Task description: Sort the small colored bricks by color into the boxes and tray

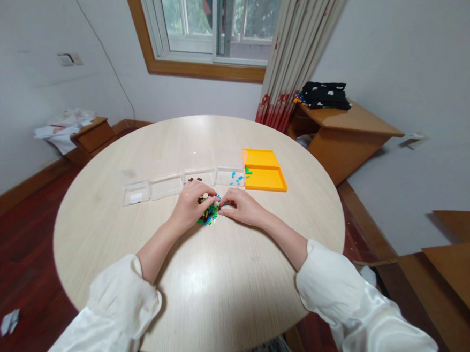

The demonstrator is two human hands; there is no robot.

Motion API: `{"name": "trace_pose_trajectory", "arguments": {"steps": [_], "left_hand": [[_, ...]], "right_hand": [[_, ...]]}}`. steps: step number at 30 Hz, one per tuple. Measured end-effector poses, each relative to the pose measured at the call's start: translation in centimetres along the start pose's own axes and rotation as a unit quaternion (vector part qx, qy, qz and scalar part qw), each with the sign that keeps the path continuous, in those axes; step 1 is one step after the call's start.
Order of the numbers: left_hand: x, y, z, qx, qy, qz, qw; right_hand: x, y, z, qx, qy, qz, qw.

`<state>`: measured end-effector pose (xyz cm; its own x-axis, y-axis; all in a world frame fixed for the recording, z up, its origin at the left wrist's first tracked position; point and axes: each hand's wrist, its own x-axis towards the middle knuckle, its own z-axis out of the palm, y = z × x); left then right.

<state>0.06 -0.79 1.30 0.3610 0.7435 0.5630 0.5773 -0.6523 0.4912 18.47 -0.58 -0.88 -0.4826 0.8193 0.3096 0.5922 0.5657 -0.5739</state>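
Round pale table (226,284), window (224,21) behind, dark red floor (15,255)

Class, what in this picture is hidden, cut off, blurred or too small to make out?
Head view:
Part of the coloured pile: covered by the left hand.
Whether the right hand grips a piece: fingers and small size hide it.
Any print on the white slip in the leftmost clear box: too small.
Top of the window: cut off by the upper edge.

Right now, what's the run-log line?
left hand: at multicolored pile | right hand: at pile's right edge | grips: unclear | beyond: clear boxes, open orange box
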Motion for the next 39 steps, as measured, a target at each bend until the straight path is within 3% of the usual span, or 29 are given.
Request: {"name": "trace_pose_trajectory", "arguments": {"steps": [11,21,25,31,35,39], "left_hand": [[-0.2,-0.4,0.3,-0.039,0.025,-0.008,0.999],[0.0,0.1,0.5,-0.128,0.030,-0.086,0.988],[0.3,0.2,0.7,-0.208,0.026,-0.161,0.964],[0.4,0.5,1.0,-0.367,0.043,-0.249,0.895],[0.4,0.7,1.0,-0.406,0.035,-0.269,0.873],[0.4,0.7,0.9,-0.417,0.021,-0.266,0.869]], "right_hand": [[0.0,-0.3,0.0,0.010,0.002,-0.016,1.000],[0.2,-1.2,-0.8,0.078,0.159,-0.060,0.982],[0.1,-1.4,-0.7,0.078,0.178,-0.069,0.979],[0.1,-1.1,-0.6,0.051,0.193,-0.075,0.977],[0.1,-1.1,-0.6,0.037,0.202,-0.078,0.976],[0.1,-1.1,-0.6,0.030,0.204,-0.072,0.976]]}}
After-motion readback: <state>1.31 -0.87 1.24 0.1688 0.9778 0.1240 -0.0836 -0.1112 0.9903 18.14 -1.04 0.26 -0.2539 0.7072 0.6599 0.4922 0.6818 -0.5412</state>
